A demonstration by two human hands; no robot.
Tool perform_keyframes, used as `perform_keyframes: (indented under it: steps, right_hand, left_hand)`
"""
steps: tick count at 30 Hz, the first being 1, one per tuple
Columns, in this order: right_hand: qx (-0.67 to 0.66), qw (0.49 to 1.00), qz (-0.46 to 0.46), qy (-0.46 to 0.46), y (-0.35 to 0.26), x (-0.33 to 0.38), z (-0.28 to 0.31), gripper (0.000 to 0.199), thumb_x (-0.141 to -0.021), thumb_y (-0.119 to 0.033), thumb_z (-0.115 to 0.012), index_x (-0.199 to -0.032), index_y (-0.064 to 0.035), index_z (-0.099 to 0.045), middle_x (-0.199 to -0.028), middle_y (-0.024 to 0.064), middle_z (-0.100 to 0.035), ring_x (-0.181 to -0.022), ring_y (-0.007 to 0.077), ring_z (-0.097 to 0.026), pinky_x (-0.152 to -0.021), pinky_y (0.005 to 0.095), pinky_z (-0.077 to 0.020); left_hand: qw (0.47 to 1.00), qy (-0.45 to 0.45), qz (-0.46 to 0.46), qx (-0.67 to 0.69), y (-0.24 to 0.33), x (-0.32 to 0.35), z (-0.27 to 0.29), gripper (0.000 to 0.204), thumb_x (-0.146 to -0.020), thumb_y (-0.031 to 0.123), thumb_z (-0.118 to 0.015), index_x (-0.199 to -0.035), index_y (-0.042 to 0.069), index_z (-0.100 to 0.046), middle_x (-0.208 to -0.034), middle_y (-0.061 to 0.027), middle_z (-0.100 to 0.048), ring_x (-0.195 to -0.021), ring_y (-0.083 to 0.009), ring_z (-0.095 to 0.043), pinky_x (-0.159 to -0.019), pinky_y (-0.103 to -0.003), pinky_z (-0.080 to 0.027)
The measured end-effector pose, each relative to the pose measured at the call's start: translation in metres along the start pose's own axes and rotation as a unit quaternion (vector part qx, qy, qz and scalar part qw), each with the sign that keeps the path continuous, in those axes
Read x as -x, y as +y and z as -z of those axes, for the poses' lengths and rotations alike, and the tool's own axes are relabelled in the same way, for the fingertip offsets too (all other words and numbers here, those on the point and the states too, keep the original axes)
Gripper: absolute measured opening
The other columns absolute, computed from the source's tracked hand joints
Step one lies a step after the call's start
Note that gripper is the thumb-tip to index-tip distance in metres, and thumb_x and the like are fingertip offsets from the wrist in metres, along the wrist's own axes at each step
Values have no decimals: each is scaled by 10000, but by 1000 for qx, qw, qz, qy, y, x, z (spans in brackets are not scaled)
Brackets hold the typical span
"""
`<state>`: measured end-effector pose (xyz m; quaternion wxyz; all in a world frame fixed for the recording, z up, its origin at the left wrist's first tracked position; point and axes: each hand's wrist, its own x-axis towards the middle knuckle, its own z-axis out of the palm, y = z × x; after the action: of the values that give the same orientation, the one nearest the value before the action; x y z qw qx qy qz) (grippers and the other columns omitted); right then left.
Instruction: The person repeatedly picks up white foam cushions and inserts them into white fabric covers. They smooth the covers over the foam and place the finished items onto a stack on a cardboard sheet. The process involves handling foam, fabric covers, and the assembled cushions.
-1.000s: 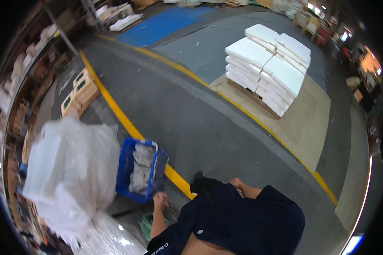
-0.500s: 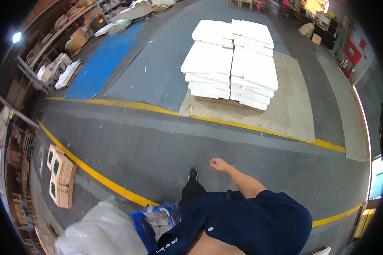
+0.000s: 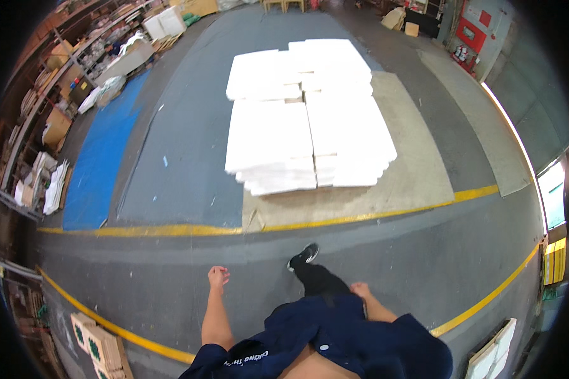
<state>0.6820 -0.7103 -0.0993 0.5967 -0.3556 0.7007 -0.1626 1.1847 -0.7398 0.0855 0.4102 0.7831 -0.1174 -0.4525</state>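
Observation:
My left hand (image 3: 219, 278) hangs out in front over the grey floor, its fingers slightly apart and loosely bent, with nothing in it. Close to my right thigh, my right hand (image 3: 361, 290) is curled closed, and no object shows in it. Neither hand touches anything. Ahead of me stands a large double stack of flat white slabs (image 3: 269, 136), well beyond the reach of both hands. One black shoe (image 3: 305, 254) is stretched forward in a step.
Under the stack lies a beige sheet (image 3: 417, 164), bordered by a yellow floor line (image 3: 360, 216). A blue mat (image 3: 104, 151) and loaded shelves are at the left. Bundled wooden pieces (image 3: 107, 350) sit at the lower left. White panels (image 3: 492, 354) stand at the lower right.
I have stepped forward and the slab stack looks nearer. My left hand has come into view; my right hand has swung back toward my body. The blue basket and the plastic bag have left view.

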Motion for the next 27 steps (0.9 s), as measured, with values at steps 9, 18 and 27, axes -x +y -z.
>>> perform_keyframes:
  steps: [9,18,27]
  right_hand:
    - [-209,973,-77,63,-113,-92,33,276,-901,-245,-632,-1071,-28,-636,-880,88,-673,-773,166,-644,-668,321,-532]
    - [-397,867,-55,296,-229,-138,78,213,-934,-265,-611,-1020,-71,-627,-842,37,-658,-723,175,-648,-577,299,-491]
    - [-294,881,-238,285,-244,-118,-25,197,-930,-208,-599,-949,-19,-654,-818,65,-664,-718,173,-634,-605,298,-492]
  left_hand:
    - [963,-234,20,-134,131,-96,-247,261,-945,296,-529,-1022,64,-620,-889,-73,-645,-778,-178,-642,-644,-318,-506]
    - [902,-385,-57,-185,302,-261,-500,288,-929,338,-499,-942,89,-643,-953,-47,-634,-863,-158,-606,-689,-331,-499]
    - [926,-357,-85,91,534,-423,-739,485,-933,424,-552,-1317,145,-448,-1386,-115,-476,-1187,-247,-497,-948,-463,-445]
